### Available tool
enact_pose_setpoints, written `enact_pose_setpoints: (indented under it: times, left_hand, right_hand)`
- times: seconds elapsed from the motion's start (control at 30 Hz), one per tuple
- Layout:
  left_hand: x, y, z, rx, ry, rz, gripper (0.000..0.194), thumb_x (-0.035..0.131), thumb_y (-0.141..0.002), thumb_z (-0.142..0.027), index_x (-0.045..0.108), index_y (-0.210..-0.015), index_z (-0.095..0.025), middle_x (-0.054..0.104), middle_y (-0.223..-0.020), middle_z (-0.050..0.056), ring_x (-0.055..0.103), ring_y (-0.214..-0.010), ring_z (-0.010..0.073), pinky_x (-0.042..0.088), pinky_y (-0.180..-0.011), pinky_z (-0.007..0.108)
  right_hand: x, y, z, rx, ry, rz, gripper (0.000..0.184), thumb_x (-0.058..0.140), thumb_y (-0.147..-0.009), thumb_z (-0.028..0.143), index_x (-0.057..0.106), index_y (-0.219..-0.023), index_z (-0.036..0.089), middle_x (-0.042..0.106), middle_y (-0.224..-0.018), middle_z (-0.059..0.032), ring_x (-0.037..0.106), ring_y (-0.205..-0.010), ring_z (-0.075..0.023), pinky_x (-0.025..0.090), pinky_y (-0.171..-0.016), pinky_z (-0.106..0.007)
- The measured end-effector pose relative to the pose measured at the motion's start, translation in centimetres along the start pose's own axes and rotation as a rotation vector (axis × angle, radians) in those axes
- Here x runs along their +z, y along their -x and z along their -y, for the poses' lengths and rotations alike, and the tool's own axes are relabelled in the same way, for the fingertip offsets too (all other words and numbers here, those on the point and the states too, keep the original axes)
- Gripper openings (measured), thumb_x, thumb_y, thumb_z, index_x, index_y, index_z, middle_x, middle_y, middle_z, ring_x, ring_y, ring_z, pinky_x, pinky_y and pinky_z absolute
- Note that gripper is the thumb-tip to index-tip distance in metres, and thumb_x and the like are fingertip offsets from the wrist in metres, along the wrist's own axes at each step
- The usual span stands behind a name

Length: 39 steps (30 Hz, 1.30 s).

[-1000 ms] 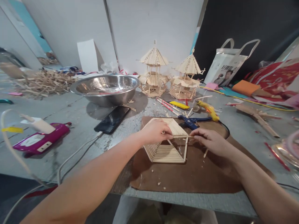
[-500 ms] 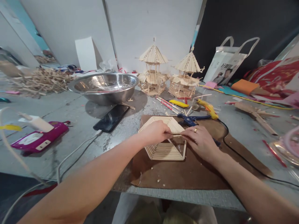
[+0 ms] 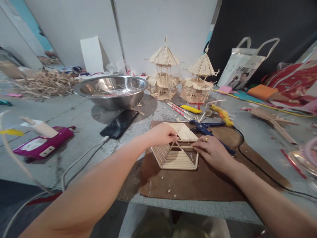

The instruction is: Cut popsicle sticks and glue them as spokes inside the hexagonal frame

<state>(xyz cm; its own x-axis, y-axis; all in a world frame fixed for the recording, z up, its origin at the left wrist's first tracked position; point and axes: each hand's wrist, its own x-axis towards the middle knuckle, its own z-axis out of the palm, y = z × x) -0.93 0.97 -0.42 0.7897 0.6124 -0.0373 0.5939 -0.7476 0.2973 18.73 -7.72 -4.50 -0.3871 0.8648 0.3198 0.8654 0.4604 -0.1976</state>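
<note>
On a brown mat [image 3: 170, 183] lies a hexagonal panel [image 3: 179, 160] made of thin wooden sticks, several of its sections filled with parallel rows. The section at its right is partly uncovered. My right hand [image 3: 211, 150], with a ring on one finger, pinches the right end of a thin wooden stick [image 3: 185, 147] that crosses this section. My left hand [image 3: 160, 135] is over the panel's upper left, its thumb and fingers pressed together near the centre; anything between them is too small to make out. Blue pliers [image 3: 206, 127] lie just behind the panel.
A yellow glue gun [image 3: 221, 115] with a black cord and a yellow cutter [image 3: 191, 109] lie behind the mat. Two stick pagodas [image 3: 164, 61] stand farther back. To the left are a steel basin [image 3: 111, 99], a phone [image 3: 119, 124] and a purple power strip [image 3: 46, 145].
My left hand has shifted up and left, away from the stick between my hands. The stick now shows across the panel's right section, its right end still at my right fingertips.
</note>
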Motion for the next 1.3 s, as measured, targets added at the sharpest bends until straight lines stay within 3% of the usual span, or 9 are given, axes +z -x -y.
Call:
enact_pose_setpoints:
  times: [0.33,0.77,1.0,1.3]
  left_hand:
    - [0.1,0.1,-0.4,-0.022,0.086,0.101,0.024,0.044,-0.071,-0.031,0.064,-0.072,-0.017,0.059,-0.059,-0.002,0.042,-0.050,0.0062,0.029,-0.050,0.018]
    - [-0.1,0.5,-1.0,-0.026,0.019,0.103,0.023,0.047,-0.067,-0.035,0.064,-0.063,-0.019,0.050,-0.047,-0.004,0.036,-0.043,0.0048,0.023,-0.044,0.019]
    - [0.0,0.4,-1.2,-0.022,-0.026,0.134,0.019,0.050,-0.065,-0.034,0.066,-0.069,-0.024,0.054,-0.051,-0.004,0.039,-0.044,0.0057,0.022,-0.044,0.019]
    - [0.1,0.4,-1.2,-0.013,-0.015,0.140,0.019,0.051,-0.064,-0.034,0.065,-0.064,-0.022,0.050,-0.047,-0.004,0.036,-0.043,0.0055,0.022,-0.043,0.019]
  right_hand:
    - [0.2,0.1,-0.3,-0.040,-0.054,0.065,0.025,0.038,-0.080,0.026,0.060,-0.088,0.019,0.059,-0.081,-0.0057,0.048,-0.077,-0.0161,0.035,-0.066,-0.030]
    - [0.1,0.1,-0.1,-0.062,-0.069,0.072,0.025,0.037,-0.080,0.025,0.060,-0.088,0.020,0.058,-0.080,-0.0057,0.047,-0.075,-0.0158,0.036,-0.065,-0.029]
    - [0.0,0.1,0.0,-0.060,-0.070,0.079,0.024,0.037,-0.080,0.024,0.060,-0.088,0.019,0.057,-0.079,-0.0059,0.047,-0.075,-0.0159,0.037,-0.065,-0.028]
    - [0.0,0.0,0.1,-0.039,-0.100,0.088,0.024,0.036,-0.081,0.023,0.059,-0.087,0.019,0.057,-0.080,-0.0058,0.048,-0.075,-0.0157,0.038,-0.066,-0.028]
